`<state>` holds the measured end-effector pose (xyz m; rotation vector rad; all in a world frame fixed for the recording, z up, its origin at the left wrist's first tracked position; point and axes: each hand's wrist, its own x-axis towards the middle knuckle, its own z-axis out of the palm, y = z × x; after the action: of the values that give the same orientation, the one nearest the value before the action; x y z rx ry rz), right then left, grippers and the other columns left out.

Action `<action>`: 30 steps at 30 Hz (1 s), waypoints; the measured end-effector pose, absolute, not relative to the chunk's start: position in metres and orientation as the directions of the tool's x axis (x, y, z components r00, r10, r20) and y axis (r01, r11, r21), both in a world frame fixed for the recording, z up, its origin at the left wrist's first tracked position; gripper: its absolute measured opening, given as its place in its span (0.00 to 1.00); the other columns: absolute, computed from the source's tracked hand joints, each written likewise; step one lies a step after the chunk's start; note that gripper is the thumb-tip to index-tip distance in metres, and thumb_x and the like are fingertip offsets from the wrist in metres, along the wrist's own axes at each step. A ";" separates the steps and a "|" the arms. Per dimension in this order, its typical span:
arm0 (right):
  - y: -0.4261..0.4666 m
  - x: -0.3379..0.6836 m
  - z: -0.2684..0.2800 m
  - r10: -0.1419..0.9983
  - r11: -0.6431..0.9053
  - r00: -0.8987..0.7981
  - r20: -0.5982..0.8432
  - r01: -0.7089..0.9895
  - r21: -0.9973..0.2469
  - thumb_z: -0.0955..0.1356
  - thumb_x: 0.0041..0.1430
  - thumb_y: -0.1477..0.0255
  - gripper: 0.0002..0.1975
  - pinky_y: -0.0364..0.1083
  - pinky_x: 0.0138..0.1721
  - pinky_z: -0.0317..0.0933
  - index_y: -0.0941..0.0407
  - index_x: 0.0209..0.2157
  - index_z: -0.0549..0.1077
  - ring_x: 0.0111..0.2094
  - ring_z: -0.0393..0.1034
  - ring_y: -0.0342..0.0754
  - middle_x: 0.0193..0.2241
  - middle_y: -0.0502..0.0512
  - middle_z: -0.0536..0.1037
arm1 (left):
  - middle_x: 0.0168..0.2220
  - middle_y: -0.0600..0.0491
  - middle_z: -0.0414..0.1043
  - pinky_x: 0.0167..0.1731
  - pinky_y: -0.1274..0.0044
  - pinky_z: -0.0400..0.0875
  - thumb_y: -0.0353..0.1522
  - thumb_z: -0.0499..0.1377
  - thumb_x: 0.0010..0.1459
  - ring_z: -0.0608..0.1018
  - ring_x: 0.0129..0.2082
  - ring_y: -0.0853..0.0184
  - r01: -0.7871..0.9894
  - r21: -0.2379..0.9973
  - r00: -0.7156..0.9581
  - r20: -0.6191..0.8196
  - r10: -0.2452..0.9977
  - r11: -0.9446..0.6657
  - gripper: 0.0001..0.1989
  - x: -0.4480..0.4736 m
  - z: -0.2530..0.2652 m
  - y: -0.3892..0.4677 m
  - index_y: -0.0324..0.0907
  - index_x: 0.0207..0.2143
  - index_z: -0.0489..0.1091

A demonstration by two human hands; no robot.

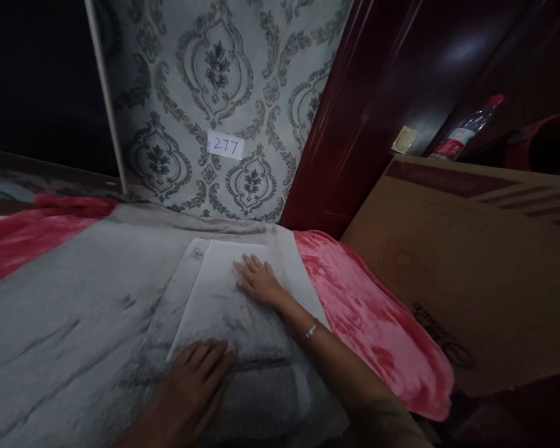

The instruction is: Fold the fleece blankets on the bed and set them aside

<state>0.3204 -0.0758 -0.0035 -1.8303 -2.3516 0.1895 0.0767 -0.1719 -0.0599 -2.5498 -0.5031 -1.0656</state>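
A folded light-grey plush cloth (214,305) lies flat on a larger grey blanket (88,298); I cannot tell what kind of garment or cover it is. My right hand (259,281) rests palm down on its upper right part, fingers spread. A pale bracelet (312,328) circles the right wrist. Nearer to me, my left hand (191,386) lies flat across the cloth's lower left edge, its fingers stretched out and close together. Beside the left hand, a dark crease runs across the lower part of the cloth. Neither hand grips anything.
Pink-red plush fabric (354,311) shows right of the blanket, with more at the far left. A large cardboard box (485,261) stands at the right, a plastic bottle (462,134) behind it. Patterned wallpaper (168,81) bears a paper label (224,145) reading 277.
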 end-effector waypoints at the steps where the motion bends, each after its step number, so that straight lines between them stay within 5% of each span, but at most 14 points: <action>1: -0.091 0.316 -0.005 0.953 0.302 -0.302 0.032 0.933 -0.197 0.59 0.71 0.56 0.31 0.68 0.67 0.36 0.47 0.70 0.50 0.72 0.31 0.58 0.73 0.56 0.40 | 0.47 0.49 0.77 0.48 0.69 0.65 0.27 0.51 0.61 0.73 0.46 0.62 0.438 -0.161 0.665 0.720 0.198 -0.885 0.18 0.077 -0.060 -0.173 0.42 0.52 0.72; 5: -0.137 0.295 -0.009 0.879 0.470 -0.476 0.026 0.858 -0.209 0.59 0.71 0.55 0.31 0.67 0.67 0.37 0.48 0.70 0.50 0.72 0.31 0.57 0.73 0.56 0.41 | 0.48 0.48 0.76 0.49 0.69 0.67 0.25 0.52 0.61 0.74 0.48 0.62 0.414 -0.085 0.630 0.745 0.218 -0.906 0.18 0.073 -0.062 -0.178 0.41 0.51 0.71; 11: -0.152 0.265 -0.017 0.763 0.644 -0.638 0.103 0.742 -0.186 0.59 0.72 0.58 0.28 0.62 0.70 0.36 0.49 0.70 0.52 0.72 0.35 0.52 0.72 0.55 0.47 | 0.52 0.48 0.74 0.55 0.73 0.69 0.27 0.52 0.63 0.73 0.55 0.66 0.357 0.189 0.498 0.790 0.358 -0.915 0.18 0.055 -0.033 -0.168 0.45 0.55 0.67; 16: -0.155 0.256 -0.020 0.719 0.694 -0.683 0.127 0.713 -0.101 0.63 0.70 0.62 0.24 0.58 0.71 0.35 0.53 0.64 0.65 0.70 0.43 0.51 0.67 0.55 0.61 | 0.63 0.47 0.66 0.63 0.67 0.63 0.38 0.47 0.68 0.67 0.64 0.63 0.354 0.334 0.720 0.499 0.483 -0.873 0.24 0.065 -0.007 -0.103 0.46 0.64 0.61; 22: -0.158 0.257 -0.014 0.694 0.720 -0.710 0.119 0.687 -0.101 0.60 0.72 0.62 0.26 0.56 0.70 0.36 0.50 0.68 0.57 0.71 0.41 0.51 0.70 0.52 0.54 | 0.70 0.43 0.49 0.67 0.53 0.47 0.45 0.43 0.69 0.53 0.71 0.56 0.455 0.265 0.876 0.036 0.481 -0.850 0.30 0.113 -0.018 -0.010 0.46 0.69 0.53; 30: -0.163 0.259 -0.010 0.721 0.691 -0.686 0.097 0.702 -0.171 0.57 0.73 0.61 0.27 0.56 0.71 0.34 0.48 0.70 0.53 0.73 0.31 0.49 0.72 0.48 0.47 | 0.71 0.35 0.43 0.66 0.51 0.42 0.51 0.41 0.66 0.48 0.72 0.51 0.679 0.088 0.730 0.029 0.683 -0.729 0.37 0.125 -0.014 0.052 0.40 0.70 0.51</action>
<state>0.2590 -0.1628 -0.0103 -1.1632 -2.7425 0.1794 0.1249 0.0523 -0.0145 -2.9884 -1.1776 -0.0949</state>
